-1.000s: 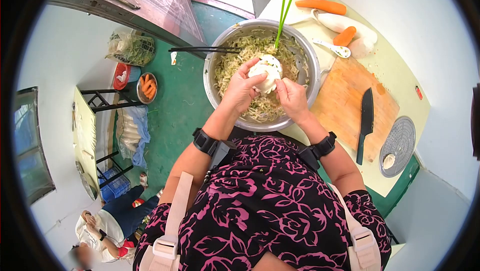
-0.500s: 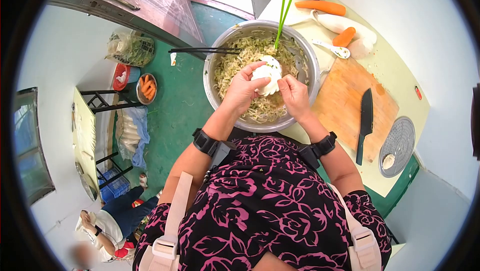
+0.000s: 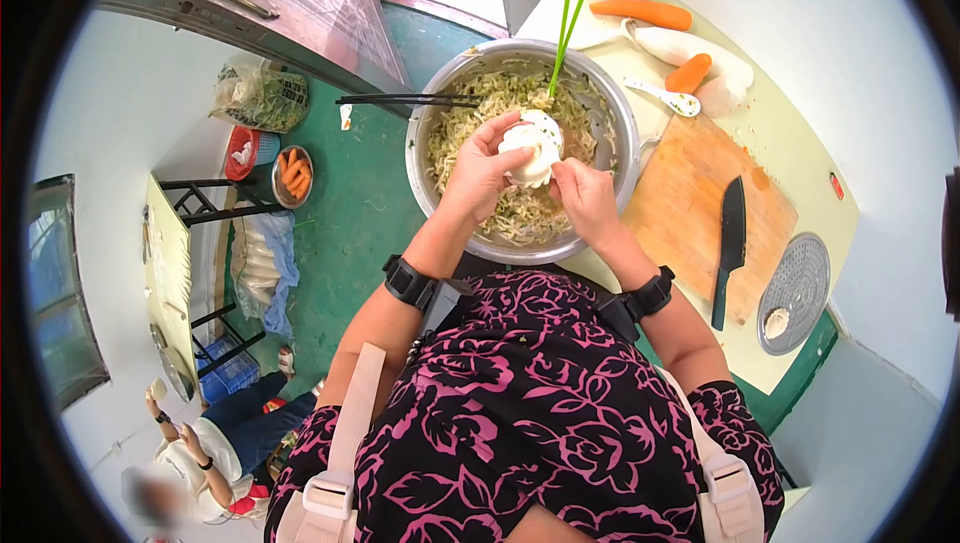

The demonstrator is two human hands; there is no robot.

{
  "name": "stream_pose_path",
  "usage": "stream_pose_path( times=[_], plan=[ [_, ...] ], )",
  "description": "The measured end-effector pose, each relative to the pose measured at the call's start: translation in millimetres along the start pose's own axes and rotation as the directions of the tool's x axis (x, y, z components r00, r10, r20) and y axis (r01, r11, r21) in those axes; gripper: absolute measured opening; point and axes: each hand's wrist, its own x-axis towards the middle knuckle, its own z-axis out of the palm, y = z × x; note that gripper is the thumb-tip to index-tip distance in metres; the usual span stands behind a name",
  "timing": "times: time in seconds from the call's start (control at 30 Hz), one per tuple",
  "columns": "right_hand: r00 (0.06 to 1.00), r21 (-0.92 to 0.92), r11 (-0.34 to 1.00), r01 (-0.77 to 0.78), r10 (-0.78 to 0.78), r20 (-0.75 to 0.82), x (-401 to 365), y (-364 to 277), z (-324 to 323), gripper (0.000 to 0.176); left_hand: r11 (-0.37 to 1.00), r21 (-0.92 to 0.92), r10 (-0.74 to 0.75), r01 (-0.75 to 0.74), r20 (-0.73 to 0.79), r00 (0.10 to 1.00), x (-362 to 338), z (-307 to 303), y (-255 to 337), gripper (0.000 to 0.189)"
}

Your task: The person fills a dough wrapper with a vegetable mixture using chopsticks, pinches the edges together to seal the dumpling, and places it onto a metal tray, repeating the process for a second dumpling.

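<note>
The dough [image 3: 537,143] is round, with no long side. It is between the hands, over a big bowl [image 3: 631,158] of chopped food. The left hand [image 3: 480,171] holds it; the right hand [image 3: 588,199] pinches its edge. A pale table [image 3: 805,168] is on the right, a green floor [image 3: 350,218] on the left.

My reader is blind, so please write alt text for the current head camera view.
A left hand holds pleated white dough, the right hand at its edge, above a metal bowl of shredded food; a black knife lies on a wooden board nearby.
</note>
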Motion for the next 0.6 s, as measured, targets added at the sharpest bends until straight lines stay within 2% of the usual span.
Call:
stream_pose_path(
  times=[0.07, 0.17, 0.27, 0.47, 0.6],
  plan=[
    [0.994, -0.059, 0.994, 0.089, -0.093, -0.066, -1, 3, -2, 0.026, 1.000, -0.027, -0.017, 0.016, -0.008, 1.000, 0, 0, 2, 0.041],
    [0.987, 0.046, 0.997, 0.058, -0.051, -0.153, 5, 10, -8, 0.027, 0.998, -0.063, -0.022, 0.023, 0.015, 1.000, -1, -2, 2, 0.038],
    [0.996, 0.028, 0.997, 0.074, -0.072, -0.057, 6, 12, -8, 0.028, 0.997, -0.060, -0.043, 0.046, 0.050, 0.998, 0, -2, 1, 0.037],
    [0.995, -0.014, 0.995, 0.101, -0.101, -0.015, 3, 2, -7, 0.028, 0.998, 0.019, -0.067, 0.065, 0.096, 0.993, -1, -4, -2, 0.036],
    [0.996, 0.021, 0.996, 0.083, -0.083, 0.017, 3, 4, -5, 0.027, 0.995, 0.083, -0.060, 0.049, 0.138, 0.989, -1, -4, -1, 0.037]
  ],
)
